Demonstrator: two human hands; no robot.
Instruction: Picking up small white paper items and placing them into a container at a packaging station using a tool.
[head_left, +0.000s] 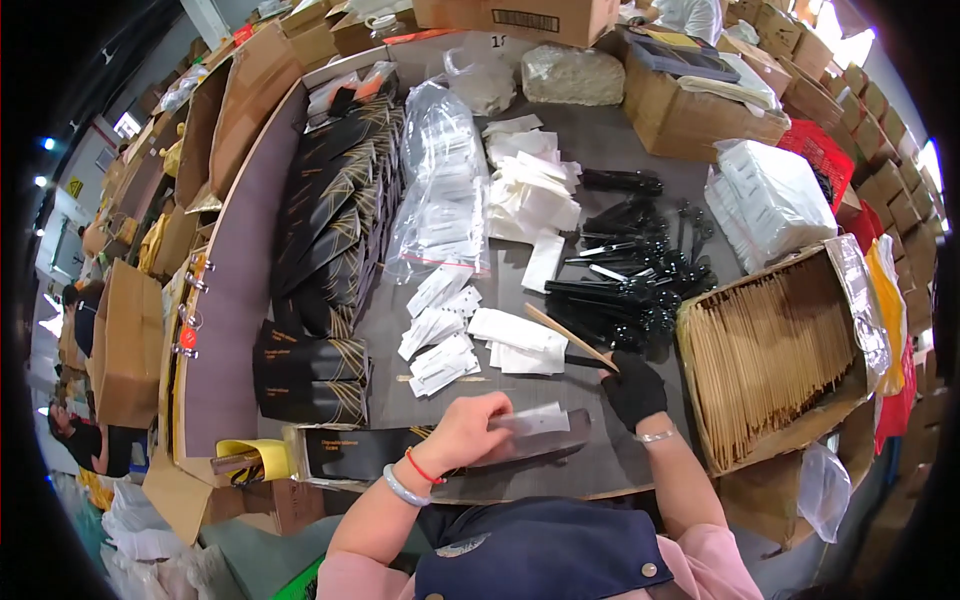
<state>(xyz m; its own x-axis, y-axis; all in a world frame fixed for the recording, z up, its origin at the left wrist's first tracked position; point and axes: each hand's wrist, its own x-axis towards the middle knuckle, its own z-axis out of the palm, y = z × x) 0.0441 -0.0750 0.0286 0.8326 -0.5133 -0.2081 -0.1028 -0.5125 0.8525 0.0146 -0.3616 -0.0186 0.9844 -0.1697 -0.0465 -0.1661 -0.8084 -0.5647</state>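
My navy apron (pixel 540 555) lies nearest; beyond it, my bare left hand (pixel 465 432) pinches a translucent sleeve (pixel 555 440) over the near side of the table (pixel 625 465), probably steadying it. My gloved right hand (pixel 635 390), forearm angled inward, curls its fingers around a wooden stick (pixel 568 336); black utensils (pixel 625 292) sit beyond, seemingly within reach.

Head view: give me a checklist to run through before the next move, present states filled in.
1. Left hand gripping the translucent pouch: ok.
2. Black-gloved right hand holding a wooden stick: ok.
3. Stick clear of the pouch: ok.
4. Open carton stocked with wooden sticks: ok.
5. Black utensils neatly aligned: not ok, jumbled.
6. Pouch's full contents: cannot tell.
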